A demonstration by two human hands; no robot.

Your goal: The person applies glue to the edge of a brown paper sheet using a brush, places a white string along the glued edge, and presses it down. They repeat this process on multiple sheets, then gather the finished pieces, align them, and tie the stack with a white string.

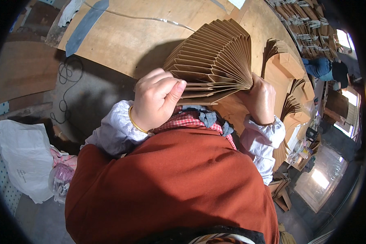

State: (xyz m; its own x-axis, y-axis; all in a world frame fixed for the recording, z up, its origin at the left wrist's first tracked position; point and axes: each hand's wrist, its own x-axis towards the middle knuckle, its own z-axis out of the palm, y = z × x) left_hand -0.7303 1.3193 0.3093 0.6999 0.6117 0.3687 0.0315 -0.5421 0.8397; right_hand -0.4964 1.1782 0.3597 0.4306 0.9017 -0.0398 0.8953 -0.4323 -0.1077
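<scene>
The fanned stack of brown paper bags point(213, 61) stood up off the wooden table point(122, 36), close to my chest. My left hand point(156, 99) pinched its near edges; my right hand point(260, 97) clamped the spine. A loose pinch could have let the fan spill.

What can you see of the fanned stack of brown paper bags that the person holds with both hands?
The fanned stack of flat brown paper bags looks like kraft paper, with many folded pieces spread open like a fan. Their edges splay upward and outward, while the lower ends are pressed together. The left hand pinches the lower left end, thumb on top. The right hand grips the right end. The stack is held above a wooden table, close to the person's chest.
</scene>
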